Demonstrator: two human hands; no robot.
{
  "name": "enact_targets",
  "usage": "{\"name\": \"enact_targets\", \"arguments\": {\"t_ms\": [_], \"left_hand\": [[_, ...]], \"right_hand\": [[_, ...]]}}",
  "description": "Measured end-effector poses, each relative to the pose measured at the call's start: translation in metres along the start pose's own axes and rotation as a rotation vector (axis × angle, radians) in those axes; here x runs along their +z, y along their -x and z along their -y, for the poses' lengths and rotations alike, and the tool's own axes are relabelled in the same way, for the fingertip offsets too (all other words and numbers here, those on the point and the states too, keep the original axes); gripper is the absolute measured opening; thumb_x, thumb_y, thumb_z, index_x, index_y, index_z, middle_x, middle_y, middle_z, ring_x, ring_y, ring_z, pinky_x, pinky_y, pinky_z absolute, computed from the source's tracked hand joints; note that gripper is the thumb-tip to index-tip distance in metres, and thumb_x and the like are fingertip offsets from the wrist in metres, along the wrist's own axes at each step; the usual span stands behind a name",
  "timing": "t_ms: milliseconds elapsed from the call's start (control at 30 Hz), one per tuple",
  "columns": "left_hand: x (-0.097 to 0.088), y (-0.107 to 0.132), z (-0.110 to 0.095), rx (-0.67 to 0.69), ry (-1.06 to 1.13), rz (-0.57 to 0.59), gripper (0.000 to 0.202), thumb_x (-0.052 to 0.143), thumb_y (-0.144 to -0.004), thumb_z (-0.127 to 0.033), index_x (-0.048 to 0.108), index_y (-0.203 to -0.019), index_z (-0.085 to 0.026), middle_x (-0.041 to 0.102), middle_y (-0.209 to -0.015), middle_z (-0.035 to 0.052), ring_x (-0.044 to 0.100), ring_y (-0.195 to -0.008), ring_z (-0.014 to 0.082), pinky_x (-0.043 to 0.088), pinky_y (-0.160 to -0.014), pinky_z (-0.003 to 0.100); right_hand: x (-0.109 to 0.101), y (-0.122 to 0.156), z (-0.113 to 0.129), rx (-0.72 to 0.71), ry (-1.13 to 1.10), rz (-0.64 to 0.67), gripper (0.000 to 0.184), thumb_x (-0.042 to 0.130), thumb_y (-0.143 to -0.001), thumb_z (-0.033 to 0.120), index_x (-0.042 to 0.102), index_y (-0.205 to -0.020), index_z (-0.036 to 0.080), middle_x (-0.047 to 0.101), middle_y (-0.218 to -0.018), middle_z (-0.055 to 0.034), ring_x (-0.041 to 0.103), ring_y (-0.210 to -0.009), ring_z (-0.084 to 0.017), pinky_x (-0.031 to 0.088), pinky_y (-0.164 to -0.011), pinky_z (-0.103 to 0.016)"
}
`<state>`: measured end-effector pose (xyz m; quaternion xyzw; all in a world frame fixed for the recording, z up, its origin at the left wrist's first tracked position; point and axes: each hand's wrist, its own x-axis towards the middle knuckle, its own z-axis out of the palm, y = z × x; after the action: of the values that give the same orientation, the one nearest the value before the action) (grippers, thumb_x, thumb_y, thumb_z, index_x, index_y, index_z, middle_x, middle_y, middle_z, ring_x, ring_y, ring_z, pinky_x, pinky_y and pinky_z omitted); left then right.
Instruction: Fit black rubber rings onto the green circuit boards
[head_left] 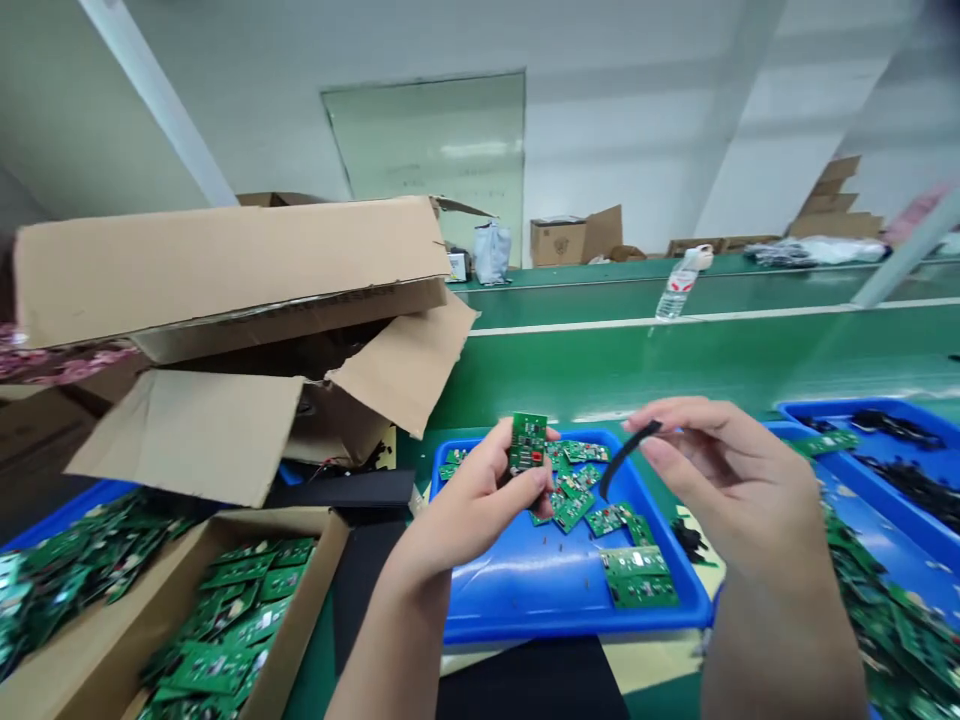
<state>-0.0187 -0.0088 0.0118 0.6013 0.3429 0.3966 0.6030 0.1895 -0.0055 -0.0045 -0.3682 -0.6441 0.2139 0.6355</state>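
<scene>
My left hand (pixel 480 490) grips a small green circuit board (pixel 528 440) with a red part near its lower end, held upright over the blue tray (pixel 517 630). Between thumb and fingers of my right hand (pixel 727 470) is a thin black strip (pixel 627 456), its free end hanging down to the left over the tray's right side. The board and the strip are apart. Under both hands, loose circuit boards (pixel 576 505) lie in the tray, and a larger board panel (pixel 640 577) sits at its front right.
On the left, a cardboard box (pixel 300 600) holds many boards, with big open cartons (pixel 232 265) behind it. At the right stands another blue tray (pixel 825 408) with black parts, and piled boards (pixel 892 600). A water bottle (pixel 679 285) stands at the back.
</scene>
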Motion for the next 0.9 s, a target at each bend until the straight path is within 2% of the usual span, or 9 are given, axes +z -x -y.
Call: {"name": "enact_targets", "arguments": {"t_ms": [167,300,367,433,500,567,667,767,900], "left_hand": [[0.002,0.0,0.001,0.005,0.325,-0.041,0.034,0.056,-0.089,-0.029,0.053,-0.119,-0.014,0.057,-0.077,0.0008,0.057,-0.063,0.0115,0.047,-0.059,0.024],[0.003,-0.002,0.003,0.061,0.416,-0.11,0.032,0.058,-0.087,-0.024,0.059,-0.118,-0.014,0.062,-0.08,0.0041,0.062,-0.07,0.015,0.051,-0.066,0.028],[0.003,-0.002,0.004,0.118,0.356,-0.178,0.026,0.058,-0.088,-0.023,0.064,-0.112,-0.016,0.066,-0.089,0.0066,0.065,-0.082,0.0187,0.053,-0.078,0.033],[0.002,-0.001,0.005,0.225,0.189,-0.244,0.02,0.057,-0.089,-0.025,0.069,-0.104,-0.02,0.067,-0.105,0.0087,0.061,-0.105,0.0241,0.049,-0.093,0.039],[0.001,0.002,0.005,0.364,-0.058,-0.276,0.017,0.059,-0.089,-0.025,0.074,-0.095,-0.025,0.061,-0.126,0.0071,0.047,-0.128,0.0278,0.039,-0.107,0.045],[0.001,0.005,0.004,0.489,-0.283,-0.273,0.019,0.06,-0.088,-0.022,0.076,-0.092,-0.029,0.052,-0.14,0.0022,0.03,-0.141,0.0285,0.025,-0.117,0.05],[0.0,0.009,0.002,0.629,-0.46,-0.242,0.027,0.058,-0.088,-0.016,0.076,-0.094,-0.035,0.042,-0.149,-0.0036,0.018,-0.147,0.0269,0.012,-0.121,0.053],[-0.001,0.011,0.002,0.707,-0.498,-0.201,0.03,0.055,-0.09,-0.016,0.076,-0.094,-0.036,0.034,-0.153,-0.0063,0.017,-0.147,0.0265,0.016,-0.121,0.053],[-0.003,0.011,0.001,0.697,-0.444,-0.158,0.026,0.055,-0.091,-0.022,0.078,-0.085,-0.034,0.04,-0.149,-0.0034,0.023,-0.146,0.0281,0.021,-0.12,0.051]], "right_hand": [[0.014,0.002,0.001,0.081,-0.131,0.037,0.015,0.071,-0.078,0.015,0.059,-0.08,0.024,0.067,-0.081,-0.0025,0.066,-0.075,-0.016,0.058,-0.065,-0.028],[0.013,0.001,-0.006,0.081,-0.159,0.036,0.016,0.072,-0.077,0.015,0.06,-0.078,0.024,0.065,-0.076,-0.0006,0.066,-0.072,-0.016,0.057,-0.063,-0.026],[0.015,0.002,-0.004,0.136,-0.18,0.05,0.016,0.071,-0.079,0.017,0.058,-0.077,0.024,0.065,-0.077,-0.0009,0.065,-0.073,-0.016,0.056,-0.065,-0.026],[0.019,0.005,0.001,0.206,-0.207,0.116,0.014,0.069,-0.081,0.02,0.056,-0.079,0.024,0.065,-0.079,-0.0022,0.064,-0.075,-0.016,0.056,-0.066,-0.027],[0.024,0.007,0.004,0.283,-0.264,0.215,0.013,0.068,-0.083,0.024,0.056,-0.084,0.024,0.067,-0.084,-0.0034,0.064,-0.076,-0.016,0.055,-0.066,-0.027],[0.028,0.007,0.004,0.344,-0.379,0.306,0.014,0.068,-0.084,0.028,0.055,-0.089,0.024,0.068,-0.086,-0.0039,0.065,-0.074,-0.016,0.056,-0.066,-0.026],[0.03,0.004,0.002,0.378,-0.595,0.412,0.019,0.069,-0.084,0.035,0.055,-0.089,0.024,0.069,-0.084,-0.0034,0.067,-0.071,-0.016,0.057,-0.065,-0.027],[0.031,0.0,0.003,0.442,-0.708,0.412,0.026,0.071,-0.081,0.042,0.054,-0.091,0.025,0.071,-0.08,-0.0032,0.068,-0.069,-0.017,0.057,-0.061,-0.028],[0.033,-0.001,0.005,0.504,-0.651,0.318,0.035,0.074,-0.075,0.046,0.049,-0.088,0.025,0.071,-0.077,-0.0026,0.068,-0.063,-0.018,0.057,-0.057,-0.029]]}}
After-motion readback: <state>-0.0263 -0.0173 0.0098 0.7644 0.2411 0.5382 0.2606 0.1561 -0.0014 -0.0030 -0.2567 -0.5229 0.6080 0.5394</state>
